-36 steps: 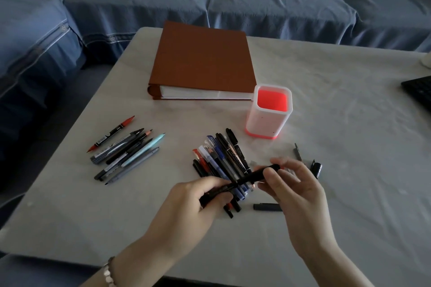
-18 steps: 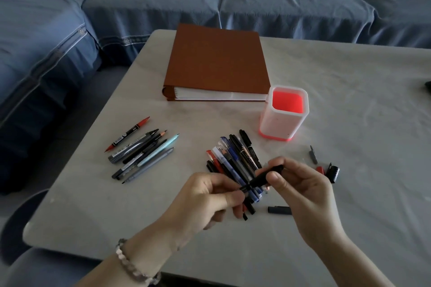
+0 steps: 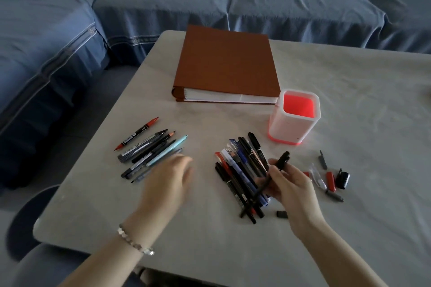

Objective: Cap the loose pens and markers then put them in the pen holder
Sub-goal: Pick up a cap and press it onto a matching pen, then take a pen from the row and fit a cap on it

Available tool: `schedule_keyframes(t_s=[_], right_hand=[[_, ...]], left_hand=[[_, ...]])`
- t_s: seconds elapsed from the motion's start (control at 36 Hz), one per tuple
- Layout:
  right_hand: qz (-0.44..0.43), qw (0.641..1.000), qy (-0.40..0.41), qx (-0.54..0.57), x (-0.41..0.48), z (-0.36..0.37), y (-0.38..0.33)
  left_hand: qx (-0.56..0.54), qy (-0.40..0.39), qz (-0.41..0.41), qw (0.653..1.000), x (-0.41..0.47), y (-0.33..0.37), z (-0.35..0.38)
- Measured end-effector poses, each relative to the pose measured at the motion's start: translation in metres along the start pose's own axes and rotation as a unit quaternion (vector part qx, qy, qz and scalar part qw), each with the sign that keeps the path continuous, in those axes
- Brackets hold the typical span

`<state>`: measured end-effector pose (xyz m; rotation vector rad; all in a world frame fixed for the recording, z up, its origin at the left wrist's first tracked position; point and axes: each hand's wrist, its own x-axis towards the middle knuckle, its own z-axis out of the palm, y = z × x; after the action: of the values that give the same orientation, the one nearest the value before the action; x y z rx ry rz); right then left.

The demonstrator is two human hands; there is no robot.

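Black pen (image 3: 282, 160) pinched by right hand (image 3: 294, 190); left hand (image 3: 168, 179), relaxed and empty, over left pens (image 3: 149, 149).

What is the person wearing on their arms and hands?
No sleeves are in view. A bracelet of shiny silvery beads circles the left wrist. The right hand shows no ring or watch; the left hand is too blurred to tell.

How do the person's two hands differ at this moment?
The left hand is open, blurred, and holds nothing; the right hand grips a black pen, tilted. The left hand hovers by the left group of pens; the right hand is beside the middle pile. Both are over the table.
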<state>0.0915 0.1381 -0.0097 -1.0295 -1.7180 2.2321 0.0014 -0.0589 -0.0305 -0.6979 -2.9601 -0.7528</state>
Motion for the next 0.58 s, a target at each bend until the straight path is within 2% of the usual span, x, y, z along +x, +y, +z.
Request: schedule_keyframes(t_s=[0.08, 0.19, 0.33, 0.47, 0.58], right_hand=[[-0.007, 0.991, -0.010, -0.134, 0.010, -0.012, 0.000], [-0.082, 0.961, 0.003, -0.264, 0.024, -0.019, 0.004], [-0.159, 0.893, -0.008, -0.421, 0.034, -0.010, 0.004], [-0.224, 0.857, -0.016, -0.463, 0.038, 0.009, 0.011], [-0.239, 0.840, -0.007, -0.487, 0.044, 0.012, 0.017]], left_hand=[[0.089, 0.004, -0.046, 0.995, 0.005, -0.031, 0.002], [0.150, -0.016, -0.079, 0.985, 0.005, -0.046, 0.003], [0.163, -0.028, -0.095, 0.982, 0.004, -0.041, 0.007], [0.137, -0.051, -0.097, 0.985, 0.006, -0.035, 0.009], [0.108, -0.069, -0.074, 0.989, 0.003, -0.022, 0.012]])
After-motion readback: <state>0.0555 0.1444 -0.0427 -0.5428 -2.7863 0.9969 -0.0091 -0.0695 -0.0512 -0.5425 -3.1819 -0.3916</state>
